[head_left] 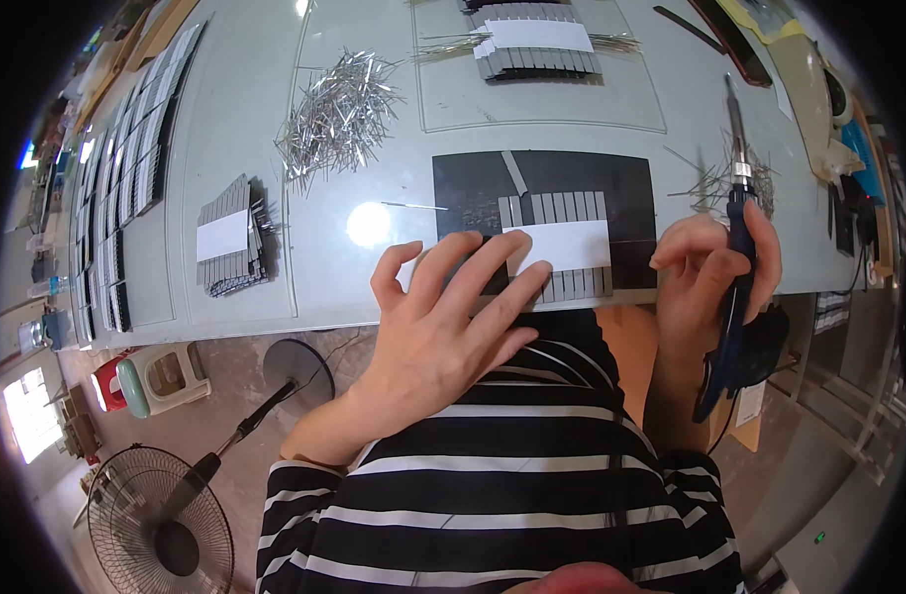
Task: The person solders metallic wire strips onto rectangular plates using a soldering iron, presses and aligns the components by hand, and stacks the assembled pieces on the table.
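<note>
Blue handle: we see our right hand [705, 282] wrapped fully round a soldering iron [735, 257], a closed grip with the metal tip pointing up and away from us over the table [225, 109].
Left grip: our left hand [443, 317] holds nothing; fingers are spread flat, fingertips resting on the near edge of the grey strip bundle [557, 247].
Bundle: a row of grey strips banded by a white label, lying on a black mat [473, 188] between our two hands.
Key relation: the bundle lies just left of the iron hand and at the left hand's fingertips; its row runs left to right, each strip pointing away from us. The left hand is touching it; the right is just beside it.
Farther out: loose metal pins [339, 109] lie well beyond the left hand; another banded stack [233, 238] sits to its left; a third bundle [537, 40] lies at the far edge.
</note>
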Motion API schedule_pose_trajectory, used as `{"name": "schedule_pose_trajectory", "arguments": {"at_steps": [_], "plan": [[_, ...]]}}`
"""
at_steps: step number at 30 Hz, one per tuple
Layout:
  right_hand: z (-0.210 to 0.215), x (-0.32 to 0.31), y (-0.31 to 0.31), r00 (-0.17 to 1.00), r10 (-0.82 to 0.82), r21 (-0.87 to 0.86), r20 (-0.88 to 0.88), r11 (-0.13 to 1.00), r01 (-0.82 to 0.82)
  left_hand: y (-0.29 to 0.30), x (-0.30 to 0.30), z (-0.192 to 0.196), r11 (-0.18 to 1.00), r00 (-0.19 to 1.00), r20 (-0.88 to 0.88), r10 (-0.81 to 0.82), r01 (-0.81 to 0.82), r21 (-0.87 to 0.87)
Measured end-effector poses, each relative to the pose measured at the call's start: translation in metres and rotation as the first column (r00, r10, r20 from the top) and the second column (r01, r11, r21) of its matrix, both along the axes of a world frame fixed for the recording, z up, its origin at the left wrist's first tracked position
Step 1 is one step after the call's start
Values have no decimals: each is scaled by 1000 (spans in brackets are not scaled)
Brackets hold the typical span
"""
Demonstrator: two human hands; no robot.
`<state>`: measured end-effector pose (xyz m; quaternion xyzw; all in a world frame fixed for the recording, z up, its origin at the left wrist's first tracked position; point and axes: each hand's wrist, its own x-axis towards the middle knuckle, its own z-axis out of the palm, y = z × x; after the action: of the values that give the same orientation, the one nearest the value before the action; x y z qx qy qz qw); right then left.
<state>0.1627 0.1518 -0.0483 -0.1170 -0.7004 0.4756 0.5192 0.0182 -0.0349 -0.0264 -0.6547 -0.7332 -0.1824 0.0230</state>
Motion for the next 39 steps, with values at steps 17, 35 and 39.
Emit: {"name": "schedule_pose_trajectory", "arguments": {"at_steps": [17,35,39], "plan": [[12,38,1,985,-78,19,156,997,75,21,10,0,996,996,46,-71,74,-58],[46,62,15,975,25,-464,221,882,83,20,10,-4,1000,1000,5,-28,28,15],[38,52,24,989,112,-298,96,951,-78,22,10,-5,1000,1000,-5,-24,24,19]]}}
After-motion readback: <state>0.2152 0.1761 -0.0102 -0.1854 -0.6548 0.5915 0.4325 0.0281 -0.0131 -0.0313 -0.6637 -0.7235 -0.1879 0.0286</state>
